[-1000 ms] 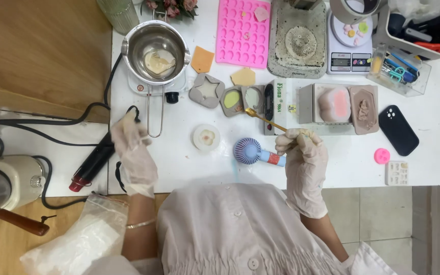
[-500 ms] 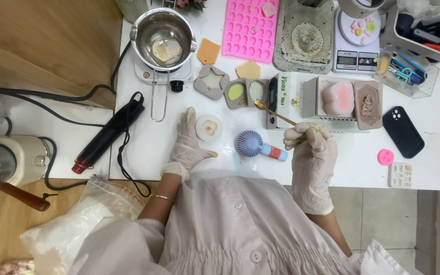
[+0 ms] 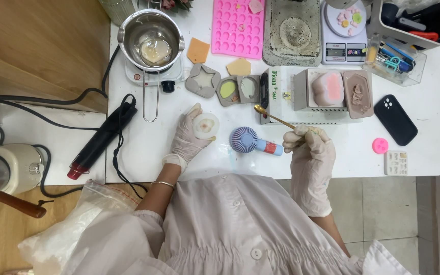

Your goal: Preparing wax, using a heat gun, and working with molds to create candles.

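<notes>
A small round white mould (image 3: 205, 126) with a pale pinkish fill is cupped on the white table (image 3: 332, 158) by the gloved left hand (image 3: 189, 137), whose fingers are curled around its near rim. A thin gold-coloured spoon (image 3: 273, 117) is pinched between thumb and fingertips of the gloved right hand (image 3: 309, 147); its bowl is held raised and pointing away, over the edge of the white box (image 3: 281, 94), well apart from the round mould. Whether anything lies in the spoon's bowl cannot be told.

Just beside the mould, between the two hands, a small blue handheld fan (image 3: 250, 141) lies on its side. Farther off, a star-shaped grey mould (image 3: 202, 80), two small square moulds (image 3: 238, 89), a steel melting pot (image 3: 151, 40) on a small hotplate and a pink silicone tray (image 3: 238, 25) are seen.

The step in hand is judged to be the working of the round mould's contents with the spoon, the mould being steadied for it. For the next move, the spoon tip would have to be carried leftward and lowered into the mould, clear of the fan, with the mould kept level.
</notes>
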